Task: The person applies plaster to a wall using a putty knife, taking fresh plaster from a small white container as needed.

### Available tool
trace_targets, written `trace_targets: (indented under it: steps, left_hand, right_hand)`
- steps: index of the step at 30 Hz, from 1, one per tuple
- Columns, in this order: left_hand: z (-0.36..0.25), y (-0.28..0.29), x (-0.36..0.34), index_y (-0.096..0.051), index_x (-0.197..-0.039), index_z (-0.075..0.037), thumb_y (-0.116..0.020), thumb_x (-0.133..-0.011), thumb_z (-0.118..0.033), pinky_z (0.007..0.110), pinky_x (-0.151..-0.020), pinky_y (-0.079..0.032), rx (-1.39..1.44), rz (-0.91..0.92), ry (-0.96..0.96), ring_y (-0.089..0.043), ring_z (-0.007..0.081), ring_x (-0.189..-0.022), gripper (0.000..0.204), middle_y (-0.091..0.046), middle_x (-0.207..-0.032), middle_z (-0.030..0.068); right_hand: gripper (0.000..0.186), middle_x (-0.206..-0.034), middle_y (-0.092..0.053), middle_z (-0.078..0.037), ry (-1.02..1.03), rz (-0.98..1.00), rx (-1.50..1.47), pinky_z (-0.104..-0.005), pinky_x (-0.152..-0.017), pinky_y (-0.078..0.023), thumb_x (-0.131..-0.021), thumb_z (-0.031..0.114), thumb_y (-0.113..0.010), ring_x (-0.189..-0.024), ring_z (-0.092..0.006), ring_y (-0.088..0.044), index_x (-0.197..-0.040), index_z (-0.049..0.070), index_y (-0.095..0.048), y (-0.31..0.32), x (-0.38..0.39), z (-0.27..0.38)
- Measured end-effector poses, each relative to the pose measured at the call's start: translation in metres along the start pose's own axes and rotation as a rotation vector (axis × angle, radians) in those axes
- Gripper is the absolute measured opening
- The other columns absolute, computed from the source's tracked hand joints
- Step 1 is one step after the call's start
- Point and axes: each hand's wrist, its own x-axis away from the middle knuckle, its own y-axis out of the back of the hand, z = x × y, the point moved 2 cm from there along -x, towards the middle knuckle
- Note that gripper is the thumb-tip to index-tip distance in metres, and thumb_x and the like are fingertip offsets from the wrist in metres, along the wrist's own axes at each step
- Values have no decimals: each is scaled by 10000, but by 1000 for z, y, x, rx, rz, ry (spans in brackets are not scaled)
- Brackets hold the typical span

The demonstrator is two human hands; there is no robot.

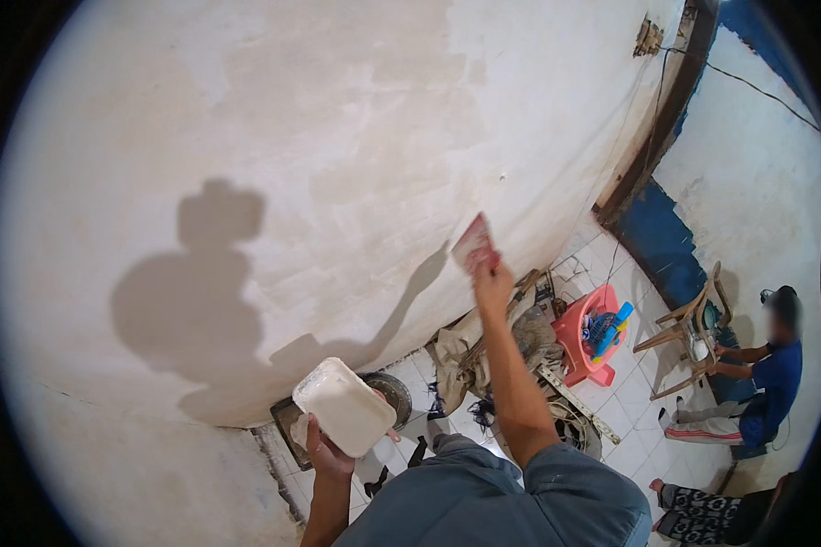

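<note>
My left hand (330,453) grips a white rectangular tub (316,377) from below and along its near side. Pale, smooth paste seems to fill it. My right hand (491,278) is stretched out toward the wall (365,173), its fingers closed on a red putty spreader (474,244) smeared with white. The spreader's blade points up and left; whether it touches the wall I cannot tell. Uneven beige and white patches cover the wall, and my shadow falls across it.
A dark bucket (394,394) stands at the wall's foot, with crumpled sacks (529,342) farther right. Beyond are an upturned pink stool (571,333) holding blue items and a wooden chair (675,333) handled by a person in blue (777,383). Another person's patterned trousers (702,512) show lower right.
</note>
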Motion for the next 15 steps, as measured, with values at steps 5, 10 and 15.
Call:
trace_targets:
  steps: [5, 10, 15]
  left_hand:
    - [7, -1, -3, -439, -1402, -85, -528, -962, -439, 466, -1037, -434, 29, 47, 16, -541, 295, -1220, 572, -550, -1342, 104]
    - [7, -1, 1, -439, -1405, -83, -499, -981, -411, 464, -1033, -443, 20, 49, 23, -548, 294, -1219, 539, -552, -1347, 99]
    - [4, -15, 5, -447, -1401, -77, -477, -989, -409, 460, -1039, -444, 7, 96, 28, -548, 287, -1226, 530, -559, -1343, 95]
  right_hand:
    - [370, -762, -683, -133, -423, -119, -541, -302, -555, -497, -920, 262, -552, -611, -184, -635, -950, -87, -671, -3, -108, -28]
    - [253, -993, -671, -201, 66, -64, 204, -470, -841, -499, -849, 209, -601, -940, -381, -649, -1029, 32, -605, -56, -46, 130]
    - [299, -971, -638, -197, 445, 128, -42, -449, -761, -508, -811, 50, -598, -875, -370, -634, -1109, 24, -607, -35, 30, 140]
